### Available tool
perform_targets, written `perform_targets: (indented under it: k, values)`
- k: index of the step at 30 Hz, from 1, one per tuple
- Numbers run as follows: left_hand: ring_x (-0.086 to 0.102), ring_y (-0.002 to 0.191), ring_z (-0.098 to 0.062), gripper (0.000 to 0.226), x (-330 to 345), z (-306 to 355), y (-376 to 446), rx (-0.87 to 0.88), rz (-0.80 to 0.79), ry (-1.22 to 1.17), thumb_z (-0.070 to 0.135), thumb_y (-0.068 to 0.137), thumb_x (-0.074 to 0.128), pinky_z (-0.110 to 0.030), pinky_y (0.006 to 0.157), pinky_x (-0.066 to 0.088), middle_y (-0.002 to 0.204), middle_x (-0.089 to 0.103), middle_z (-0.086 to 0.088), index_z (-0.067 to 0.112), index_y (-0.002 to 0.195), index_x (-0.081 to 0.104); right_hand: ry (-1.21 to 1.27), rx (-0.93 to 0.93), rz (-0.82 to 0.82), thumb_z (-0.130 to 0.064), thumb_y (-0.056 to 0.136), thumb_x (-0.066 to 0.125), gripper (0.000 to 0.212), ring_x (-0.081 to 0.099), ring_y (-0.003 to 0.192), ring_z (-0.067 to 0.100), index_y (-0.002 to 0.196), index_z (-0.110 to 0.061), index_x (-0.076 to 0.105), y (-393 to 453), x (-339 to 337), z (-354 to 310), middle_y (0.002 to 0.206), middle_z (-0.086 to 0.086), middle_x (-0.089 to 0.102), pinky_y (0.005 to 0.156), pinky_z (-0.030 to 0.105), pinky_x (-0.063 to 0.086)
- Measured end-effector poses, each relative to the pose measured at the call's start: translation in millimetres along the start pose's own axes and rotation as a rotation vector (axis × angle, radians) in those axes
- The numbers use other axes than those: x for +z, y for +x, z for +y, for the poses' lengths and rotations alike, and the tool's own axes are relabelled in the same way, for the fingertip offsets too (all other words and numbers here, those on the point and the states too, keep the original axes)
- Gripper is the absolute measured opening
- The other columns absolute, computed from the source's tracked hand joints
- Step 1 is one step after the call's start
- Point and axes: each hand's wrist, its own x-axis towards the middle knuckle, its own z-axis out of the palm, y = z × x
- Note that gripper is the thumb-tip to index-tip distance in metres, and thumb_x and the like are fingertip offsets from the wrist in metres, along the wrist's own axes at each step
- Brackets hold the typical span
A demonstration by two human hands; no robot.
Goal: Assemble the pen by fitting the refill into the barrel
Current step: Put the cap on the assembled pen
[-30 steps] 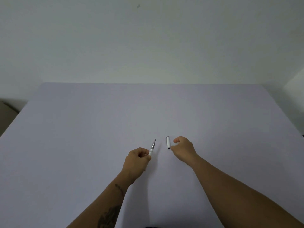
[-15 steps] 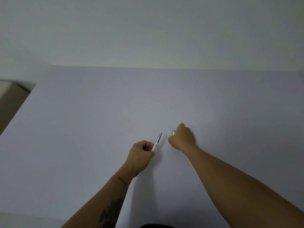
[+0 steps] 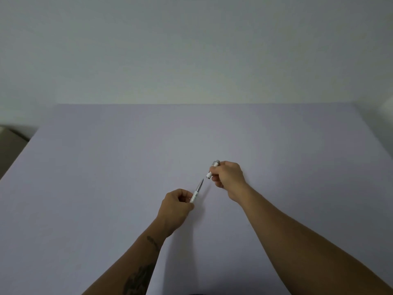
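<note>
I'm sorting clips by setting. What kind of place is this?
Probably a plain indoor workspace, maybe a recording setup: a large bare table against a blank wall, with only two pen parts in view, one in the left hand, one in the right hand.

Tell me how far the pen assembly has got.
Done: both parts are picked up. The left hand grips the long piece with the pointed tip; the right hand pinches the short white piece above the table.
In hand: the tip points at the short piece's open end, with a small gap between them.
Left: close that gap and push the parts together. Nothing is joined yet.
</note>
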Motion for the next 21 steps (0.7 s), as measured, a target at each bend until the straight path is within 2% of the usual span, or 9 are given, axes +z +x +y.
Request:
perform_targets:
  k: [7, 13, 21]
  values:
    - [0.054, 0.061, -0.015, 0.016, -11, -3, -11, 0.035, 0.003, 0.014, 0.001, 0.078, 0.067, -0.029, 0.059, 0.05, 0.072, 0.061, -0.001, 0.014, 0.086, 0.071, 0.0, -0.035, -0.003, -0.003, 0.084, 0.063, 0.009, 0.056, 0.055, 0.012, 0.078, -0.007, 0.069, -22, 11, 3, 0.061, 0.0, 0.07, 0.053, 0.023, 0.049]
    - [0.054, 0.062, -0.015, 0.017, -16, -4, -17, 0.052, -0.008, 0.017, 0.002, 0.079, 0.067, -0.028, 0.06, 0.049, 0.073, 0.061, -0.002, 0.015, 0.088, 0.072, 0.02, -0.043, 0.021, -0.006, 0.087, 0.063, 0.009, 0.058, 0.06, 0.013, 0.081, -0.008, 0.07, -29, 15, 5, 0.072, 0.004, 0.072, 0.057, 0.025, 0.051]
    - [0.055, 0.059, -0.014, 0.017, -20, -1, -20, 0.094, 0.031, -0.015, 0.001, 0.079, 0.069, -0.026, 0.058, 0.05, 0.072, 0.064, -0.001, 0.017, 0.085, 0.073, -0.055, 0.016, -0.09, -0.002, 0.086, 0.066, 0.008, 0.062, 0.067, 0.017, 0.082, -0.006, 0.071, -43, 25, 11, 0.08, 0.01, 0.07, 0.06, 0.026, 0.054]
